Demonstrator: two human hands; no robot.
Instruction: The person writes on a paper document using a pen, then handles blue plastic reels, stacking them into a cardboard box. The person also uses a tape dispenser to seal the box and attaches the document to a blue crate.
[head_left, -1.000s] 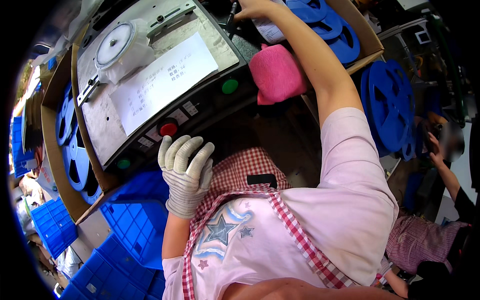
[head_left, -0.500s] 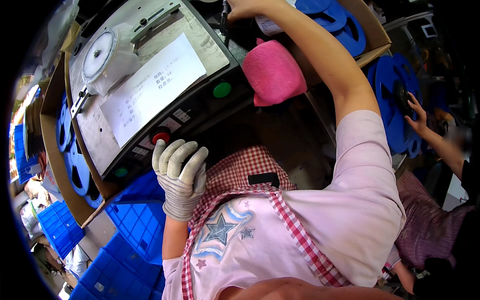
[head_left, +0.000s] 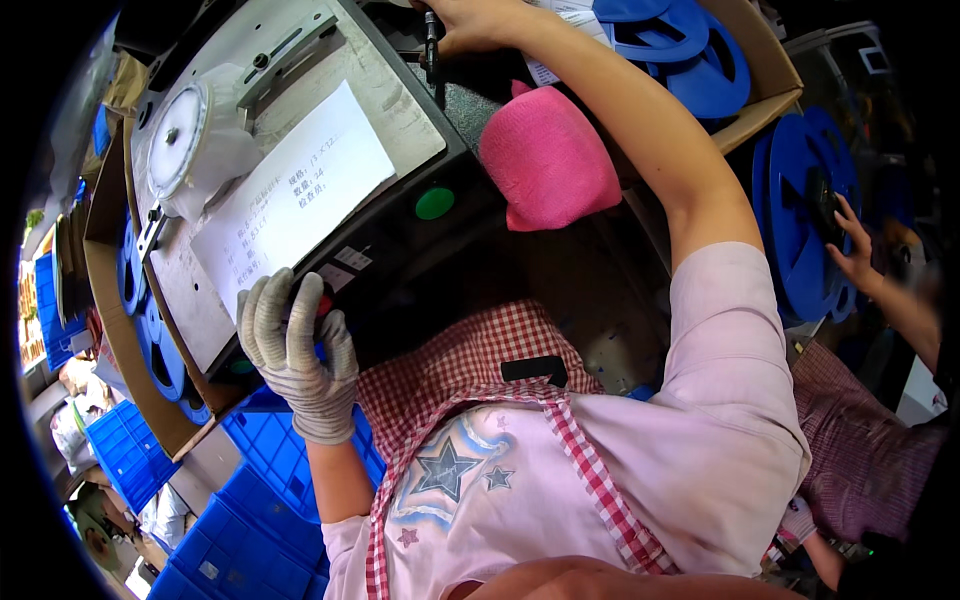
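My left hand (head_left: 298,365), in a whitish knitted glove, is raised at the front edge of a metal-topped machine (head_left: 405,125). Its fingers are bent but apart, partly covering a red push button (head_left: 324,303); whether they touch it cannot be made out. Across the machine's far right corner reaches my bare right hand (head_left: 478,25), beside a slim black rod-like part (head_left: 431,42). The upper edge cuts off its fingers. A handwritten paper sheet (head_left: 300,185) lies on the metal top, near a white round spool (head_left: 180,140) in clear wrap.
A pink cloth-covered block (head_left: 550,160) juts out right of the green button (head_left: 435,203). Cardboard boxes with blue reels (head_left: 160,345) flank the machine. Blue crates (head_left: 235,530) stand at lower left. Another person's hand (head_left: 852,245) is at blue reels on the right.
My left hand has moved left and slightly up, now covering part of the red button. My right hand stays at the far corner; the whole view has shifted a little.
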